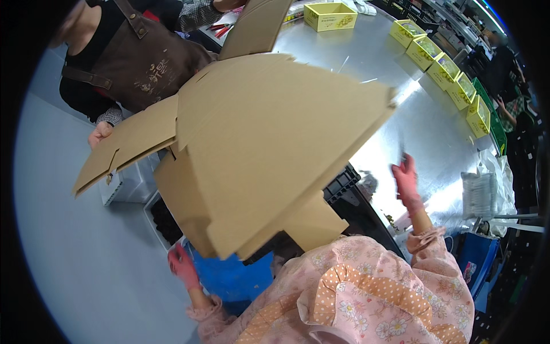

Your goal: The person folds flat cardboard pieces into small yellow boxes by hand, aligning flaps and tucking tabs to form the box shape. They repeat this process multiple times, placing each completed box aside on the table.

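A large flattened cardboard box (269, 132) fills the middle of the view and hides much of what lies under it. A co-worker in a brown apron (152, 71) stands across from me, one hand (100, 135) gripping a flap of it. My left hand (183, 267), in a pink glove, is low beside the rim of a white bin (150, 215), its fingers apart and seemingly holding nothing. Over the metal table, my right hand (407, 182), also pink-gloved, is closed on a thin dark pointed tool (402, 150), too blurred to name.
Yellow open boxes (424, 53) stand in a row along the table's (375, 57) right edge, with another yellow box (330, 17) at the far side. A black crate (342, 184) shows beneath the cardboard. Clear plastic trays (479, 195) sit at the right; a blue bin (232, 281) is below.
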The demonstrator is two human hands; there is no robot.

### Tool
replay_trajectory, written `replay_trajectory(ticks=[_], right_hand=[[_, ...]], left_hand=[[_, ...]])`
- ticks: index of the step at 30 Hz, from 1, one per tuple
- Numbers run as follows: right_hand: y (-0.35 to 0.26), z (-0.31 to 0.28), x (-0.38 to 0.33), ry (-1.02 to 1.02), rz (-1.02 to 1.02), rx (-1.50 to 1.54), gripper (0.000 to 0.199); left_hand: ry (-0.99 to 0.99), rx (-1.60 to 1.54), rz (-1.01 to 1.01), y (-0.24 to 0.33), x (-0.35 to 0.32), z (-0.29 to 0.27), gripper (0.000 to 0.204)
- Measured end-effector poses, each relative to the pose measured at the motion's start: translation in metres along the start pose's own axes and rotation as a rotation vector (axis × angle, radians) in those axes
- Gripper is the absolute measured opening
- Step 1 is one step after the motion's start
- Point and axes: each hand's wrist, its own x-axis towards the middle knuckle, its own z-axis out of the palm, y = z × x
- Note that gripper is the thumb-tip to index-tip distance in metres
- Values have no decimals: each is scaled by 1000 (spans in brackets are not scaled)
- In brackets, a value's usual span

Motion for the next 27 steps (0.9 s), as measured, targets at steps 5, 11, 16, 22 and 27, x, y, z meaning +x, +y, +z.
replay_trajectory(ticks=[5,11,16,22,27], right_hand=[[116,-151,21,175,291,-1042,70],[107,-137,48,110,-65,-947,63],[13,-44,56,-127,-453,-427,52],[-57,49,13,-487,-679,5,50],[-84,71,-8,-590,-865,-222,53]], left_hand=[[-63,280,-448,-95,-89,-8,44],[-35,-136,-244,1,-110,-17,43],[-55,-366,-167,29,-144,1,32],[-25,-393,-110,83,-183,26,40],[16,-370,-213,128,-177,25,54]])
